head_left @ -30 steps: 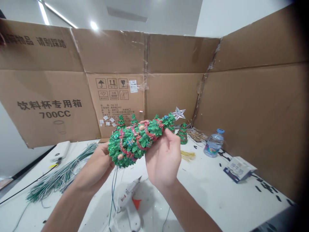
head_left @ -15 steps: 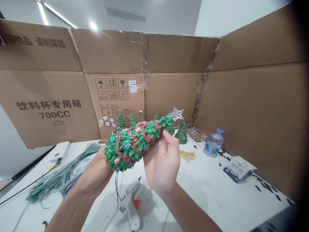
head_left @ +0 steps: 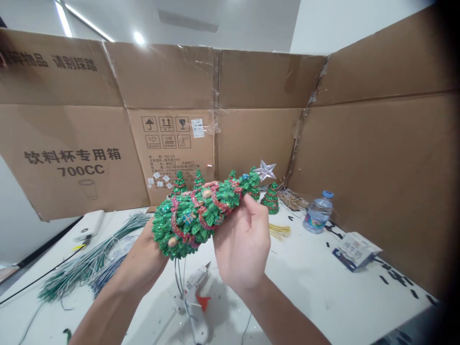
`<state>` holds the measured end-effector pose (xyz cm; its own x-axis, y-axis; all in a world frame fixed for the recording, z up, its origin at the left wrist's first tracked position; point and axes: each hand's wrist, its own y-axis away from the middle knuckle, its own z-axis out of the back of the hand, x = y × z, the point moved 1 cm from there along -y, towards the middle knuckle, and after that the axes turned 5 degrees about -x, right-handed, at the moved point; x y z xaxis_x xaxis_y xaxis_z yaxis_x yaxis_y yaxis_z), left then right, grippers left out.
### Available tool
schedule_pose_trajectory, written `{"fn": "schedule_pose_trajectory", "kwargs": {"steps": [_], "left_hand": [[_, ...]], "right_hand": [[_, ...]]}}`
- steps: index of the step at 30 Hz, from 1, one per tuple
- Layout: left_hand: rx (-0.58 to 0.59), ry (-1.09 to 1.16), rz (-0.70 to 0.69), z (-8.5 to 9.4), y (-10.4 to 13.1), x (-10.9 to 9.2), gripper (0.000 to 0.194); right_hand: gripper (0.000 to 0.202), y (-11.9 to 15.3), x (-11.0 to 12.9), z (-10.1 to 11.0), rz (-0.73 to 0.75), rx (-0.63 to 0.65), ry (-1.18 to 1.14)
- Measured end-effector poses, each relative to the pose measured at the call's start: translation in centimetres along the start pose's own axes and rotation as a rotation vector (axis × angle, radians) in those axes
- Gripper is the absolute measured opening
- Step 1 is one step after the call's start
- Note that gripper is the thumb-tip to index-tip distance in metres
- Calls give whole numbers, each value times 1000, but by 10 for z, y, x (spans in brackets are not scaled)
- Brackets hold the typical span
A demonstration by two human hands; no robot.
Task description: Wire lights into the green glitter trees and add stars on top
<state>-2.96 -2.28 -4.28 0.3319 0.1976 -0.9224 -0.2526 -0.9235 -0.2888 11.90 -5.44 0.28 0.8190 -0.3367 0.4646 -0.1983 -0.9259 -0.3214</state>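
Left hand (head_left: 143,261) cups the wide base of the tree (head_left: 201,211), its fingers hidden behind the foliage, so how far they curl can't be told. The tree itself lies tilted in the air above the glue gun (head_left: 196,299) and the table (head_left: 323,287): glittery green, wound with red garland, dotted with small baubles, thin wires dangling from its base, a clear star (head_left: 265,169) at the tip. Right hand (head_left: 242,244) has its fingers wrapped round the upper part, thumb pressed on near the top.
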Motion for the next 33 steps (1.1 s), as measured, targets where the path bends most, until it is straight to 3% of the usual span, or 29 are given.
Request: {"fn": "schedule_pose_trajectory", "kwargs": {"steps": [6, 12, 16, 22, 26, 33], "left_hand": [[-51, 115, 58, -2, 2, 5, 54], [-143, 276, 145, -10, 1, -1, 27], [-121, 409, 184, -5, 0, -11, 17], [-2, 548, 288, -5, 9, -21, 41], [-6, 556, 350, -9, 19, -25, 54], [-102, 413, 228, -3, 16, -11, 53]], "right_hand": [[29, 3, 5, -3, 4, -5, -3], [30, 5, 6, -3, 18, -2, 6], [33, 6, 7, -4, 13, -17, 23], [33, 8, 7, -5, 4, 11, -2], [37, 8, 6, -4, 4, 17, 13], [39, 11, 3, -6, 9, 23, 2]]}}
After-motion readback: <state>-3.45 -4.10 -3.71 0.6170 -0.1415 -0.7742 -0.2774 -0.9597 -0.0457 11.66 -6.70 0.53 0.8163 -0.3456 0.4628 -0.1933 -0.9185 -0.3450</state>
